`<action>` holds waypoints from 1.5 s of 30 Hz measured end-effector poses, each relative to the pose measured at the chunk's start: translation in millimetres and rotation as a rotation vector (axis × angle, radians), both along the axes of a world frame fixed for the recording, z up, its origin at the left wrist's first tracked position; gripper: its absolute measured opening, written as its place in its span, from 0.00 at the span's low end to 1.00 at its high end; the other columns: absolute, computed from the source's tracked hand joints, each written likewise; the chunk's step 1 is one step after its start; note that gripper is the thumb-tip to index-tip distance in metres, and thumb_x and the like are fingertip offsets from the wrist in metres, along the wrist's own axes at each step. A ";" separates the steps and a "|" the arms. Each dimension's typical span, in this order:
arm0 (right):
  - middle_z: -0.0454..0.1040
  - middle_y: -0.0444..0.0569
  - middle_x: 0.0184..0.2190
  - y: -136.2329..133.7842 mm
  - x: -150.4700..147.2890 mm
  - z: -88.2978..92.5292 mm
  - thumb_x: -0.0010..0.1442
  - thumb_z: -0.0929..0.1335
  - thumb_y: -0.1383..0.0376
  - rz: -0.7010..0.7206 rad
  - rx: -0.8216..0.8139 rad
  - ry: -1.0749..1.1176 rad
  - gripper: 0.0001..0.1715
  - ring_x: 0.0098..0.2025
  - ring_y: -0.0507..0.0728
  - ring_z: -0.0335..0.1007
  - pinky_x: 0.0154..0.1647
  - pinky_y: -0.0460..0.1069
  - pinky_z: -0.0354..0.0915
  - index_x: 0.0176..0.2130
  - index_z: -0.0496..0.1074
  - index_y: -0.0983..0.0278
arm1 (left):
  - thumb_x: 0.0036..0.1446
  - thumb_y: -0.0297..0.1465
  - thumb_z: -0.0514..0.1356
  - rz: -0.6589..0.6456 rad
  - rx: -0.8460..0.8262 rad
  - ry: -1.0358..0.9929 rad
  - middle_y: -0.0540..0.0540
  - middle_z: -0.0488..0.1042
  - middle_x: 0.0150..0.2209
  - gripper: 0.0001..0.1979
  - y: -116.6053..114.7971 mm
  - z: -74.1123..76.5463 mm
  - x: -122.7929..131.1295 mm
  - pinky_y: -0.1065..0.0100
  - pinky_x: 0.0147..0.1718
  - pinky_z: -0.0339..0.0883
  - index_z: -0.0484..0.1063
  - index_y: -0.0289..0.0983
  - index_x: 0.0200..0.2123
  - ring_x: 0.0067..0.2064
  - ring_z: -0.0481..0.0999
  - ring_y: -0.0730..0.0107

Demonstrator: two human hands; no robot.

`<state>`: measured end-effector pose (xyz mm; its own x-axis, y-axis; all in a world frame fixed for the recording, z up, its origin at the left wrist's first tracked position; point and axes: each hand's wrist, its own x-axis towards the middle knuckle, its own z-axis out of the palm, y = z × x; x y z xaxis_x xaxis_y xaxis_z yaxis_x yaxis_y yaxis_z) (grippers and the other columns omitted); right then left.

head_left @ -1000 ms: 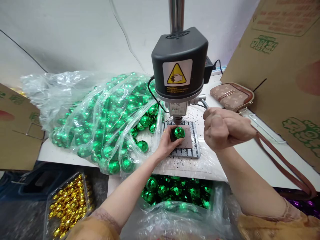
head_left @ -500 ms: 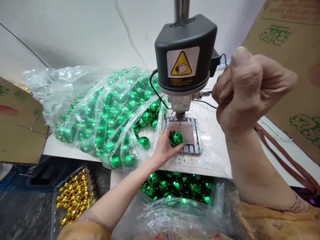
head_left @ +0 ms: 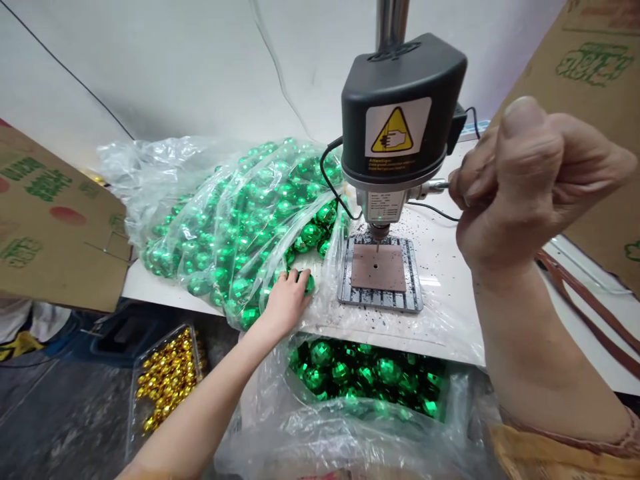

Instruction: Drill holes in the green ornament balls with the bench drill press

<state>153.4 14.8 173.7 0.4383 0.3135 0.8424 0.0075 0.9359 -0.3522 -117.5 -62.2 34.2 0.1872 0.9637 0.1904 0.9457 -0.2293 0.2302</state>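
The right hand (head_left: 530, 180) is clenching its grip around the silver metal lever (head_left: 434, 187) of the black drill press (head_left: 400, 113). Left of the press, the left hand (head_left: 286, 300) is curling its grip over a green faceted ball (head_left: 309, 284).

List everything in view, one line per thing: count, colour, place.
Drill press: one, black, table middle.
Drill plate: one, grey with brown pad, under the bit.
Feed lever: one, metal, right of drill head.
Bagged green balls: many, green, table left.
Lower green balls: many, green, below table edge.
Gold balls: many, gold, tray at lower left.
Cardboard sheets: two, brown, far left and right.
Strap: one, brown, table right.
Table: one, white, under the drill press.
Left hand: one, on a green ball at the bag's mouth.
Right hand: one, fisted on the feed lever.
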 end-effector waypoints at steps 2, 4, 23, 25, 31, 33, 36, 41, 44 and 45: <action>0.53 0.38 0.11 0.4 0.1 -0.6 0.59 0.70 0.66 0.000 -0.002 0.003 0.27 0.13 0.44 0.49 0.17 0.47 0.44 0.14 0.58 0.64 | 0.55 0.27 0.63 -0.013 -0.038 -0.013 0.43 0.71 0.40 0.20 8.9 1.4 -5.5 0.55 0.44 0.70 0.70 0.40 0.53 0.43 0.73 0.56; 0.53 0.38 0.11 0.0 0.3 -0.8 0.59 0.69 0.64 0.003 -0.005 0.004 0.27 0.13 0.44 0.49 0.16 0.47 0.44 0.14 0.59 0.64 | 0.57 0.29 0.63 -0.056 -0.017 -0.158 0.43 0.71 0.44 0.22 11.1 8.1 -0.4 0.57 0.45 0.70 0.69 0.43 0.56 0.45 0.74 0.58; 0.55 0.38 0.12 -5.5 -0.2 -0.6 0.62 0.67 0.69 0.045 -0.024 -0.036 0.25 0.15 0.45 0.51 0.19 0.47 0.45 0.16 0.58 0.64 | 0.46 0.41 0.73 0.028 -0.333 -1.370 0.43 0.79 0.47 0.30 52.0 -25.9 83.4 0.58 0.52 0.72 0.71 0.38 0.52 0.48 0.78 0.61; 0.54 0.38 0.12 -5.5 -0.1 -0.9 0.62 0.67 0.69 0.049 0.003 -0.035 0.26 0.15 0.45 0.50 0.18 0.47 0.44 0.16 0.57 0.64 | 0.46 0.41 0.73 -0.007 -0.271 -1.323 0.42 0.79 0.48 0.31 58.0 -31.1 88.1 0.58 0.52 0.71 0.70 0.37 0.52 0.49 0.78 0.61; 0.55 0.40 0.12 -10.6 1.8 -0.6 0.64 0.66 0.52 -0.116 -0.190 -0.139 0.30 0.15 0.48 0.52 0.18 0.50 0.52 0.17 0.55 0.61 | 0.47 0.37 0.73 -0.127 -0.171 -1.123 0.40 0.78 0.47 0.31 70.9 -38.5 98.9 0.57 0.50 0.72 0.70 0.36 0.53 0.48 0.78 0.59; 0.55 0.40 0.12 -11.6 2.3 -0.6 0.64 0.66 0.51 -0.125 -0.198 -0.152 0.31 0.15 0.48 0.52 0.18 0.50 0.52 0.17 0.55 0.61 | 0.48 0.36 0.72 -0.156 -0.144 -1.022 0.41 0.77 0.48 0.30 71.8 -38.4 100.0 0.56 0.50 0.72 0.69 0.37 0.54 0.48 0.77 0.59; 0.54 0.39 0.12 -9.1 2.3 -0.8 0.63 0.68 0.54 -0.069 -0.115 -0.117 0.30 0.15 0.46 0.51 0.17 0.48 0.50 0.16 0.56 0.62 | 0.48 0.34 0.72 -0.187 -0.100 -0.888 0.42 0.75 0.49 0.29 71.3 -36.3 102.6 0.56 0.50 0.71 0.70 0.38 0.53 0.48 0.76 0.59; 0.53 0.38 0.11 -0.3 1.6 3.1 0.63 0.69 0.58 0.012 -0.034 -0.084 0.30 0.14 0.44 0.49 0.17 0.47 0.47 0.16 0.56 0.63 | 0.46 0.31 0.72 -0.120 -0.029 -0.828 0.41 0.74 0.49 0.28 68.9 -35.7 114.5 0.53 0.53 0.68 0.70 0.38 0.51 0.51 0.74 0.56; 0.53 0.37 0.11 3.4 1.8 10.5 0.63 0.68 0.61 0.018 -0.047 -0.099 0.28 0.14 0.45 0.47 0.17 0.48 0.48 0.16 0.56 0.62 | 0.46 0.30 0.72 -0.114 -0.078 -0.906 0.41 0.74 0.50 0.29 68.1 -38.7 121.0 0.53 0.53 0.68 0.68 0.38 0.52 0.51 0.74 0.56; 0.53 0.37 0.11 4.2 1.9 12.8 0.63 0.68 0.62 0.020 -0.052 -0.099 0.28 0.14 0.45 0.47 0.18 0.48 0.48 0.16 0.56 0.62 | 0.46 0.30 0.72 -0.117 -0.092 -0.927 0.41 0.75 0.49 0.30 67.9 -39.7 122.2 0.54 0.53 0.69 0.68 0.38 0.52 0.51 0.75 0.56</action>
